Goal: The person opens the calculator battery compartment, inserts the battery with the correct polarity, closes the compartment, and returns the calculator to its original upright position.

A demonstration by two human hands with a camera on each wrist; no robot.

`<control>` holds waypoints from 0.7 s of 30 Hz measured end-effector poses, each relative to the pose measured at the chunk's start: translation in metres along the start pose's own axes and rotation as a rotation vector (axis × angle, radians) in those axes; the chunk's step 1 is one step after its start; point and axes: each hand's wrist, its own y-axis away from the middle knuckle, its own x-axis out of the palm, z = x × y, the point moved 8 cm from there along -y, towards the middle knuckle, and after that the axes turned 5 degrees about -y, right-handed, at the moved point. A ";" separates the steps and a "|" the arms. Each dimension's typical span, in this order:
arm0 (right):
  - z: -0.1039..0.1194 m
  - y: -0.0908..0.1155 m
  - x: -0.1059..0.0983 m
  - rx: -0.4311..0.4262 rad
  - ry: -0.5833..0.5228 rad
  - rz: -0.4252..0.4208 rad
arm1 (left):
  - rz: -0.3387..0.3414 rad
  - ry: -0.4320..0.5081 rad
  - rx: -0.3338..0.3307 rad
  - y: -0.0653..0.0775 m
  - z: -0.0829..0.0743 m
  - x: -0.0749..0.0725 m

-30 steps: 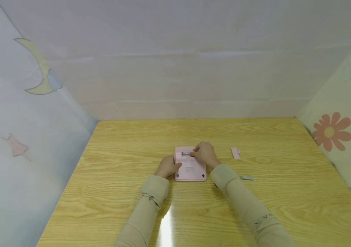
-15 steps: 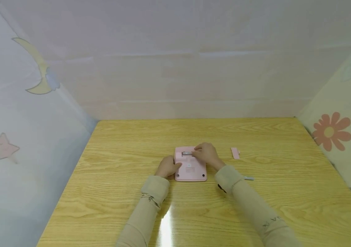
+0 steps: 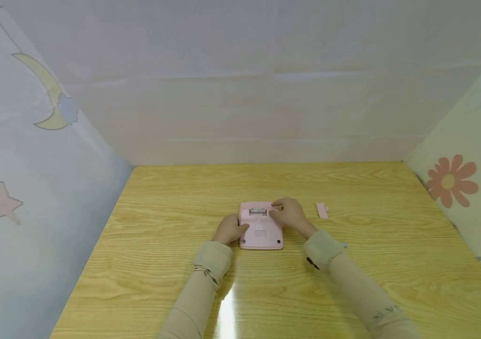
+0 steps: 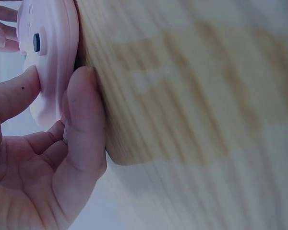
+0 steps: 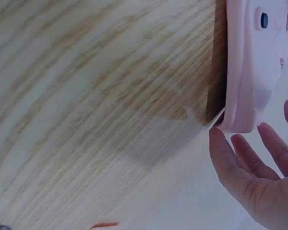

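A pink calculator (image 3: 261, 238) lies back side up on the table, its battery compartment uncovered. One silvery battery (image 3: 258, 211) sits in that compartment. My left hand (image 3: 228, 229) holds the calculator's left edge, thumb on the back and fingers at the side, as the left wrist view shows close up. Beside the upper right corner is my right hand (image 3: 290, 213), its fingers loosely bent and nothing pinched between them. In the right wrist view, the fingertips of that hand (image 5: 261, 177) are close to the calculator's edge; whether they touch it I cannot tell.
The small pink battery cover (image 3: 322, 210) lies to the right of the calculator. A second battery (image 3: 345, 245) shows only its end past my right sleeve (image 3: 325, 249). Printed cloth walls (image 3: 240, 117) stand behind and beside the wooden table (image 3: 172, 197).
My right hand has let go of the battery and drawn back to the right, so the battery shows whole in the compartment. The right sleeve now covers most of the second battery. My left hand stays put.
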 end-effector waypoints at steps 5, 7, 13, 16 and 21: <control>-0.004 0.005 -0.004 -0.009 0.009 0.000 | -0.015 -0.003 0.018 0.001 0.000 -0.001; -0.004 0.008 -0.006 -0.021 0.003 -0.002 | -0.016 -0.005 0.022 0.001 0.000 -0.001; -0.003 0.017 -0.013 -0.059 -0.008 -0.015 | 0.000 0.032 0.011 0.004 -0.001 -0.002; -0.004 0.020 -0.016 -0.063 0.000 -0.018 | 0.007 0.046 0.001 0.005 0.000 -0.001; -0.004 0.026 -0.023 -0.078 0.001 -0.005 | 0.017 0.070 -0.016 0.004 0.003 0.001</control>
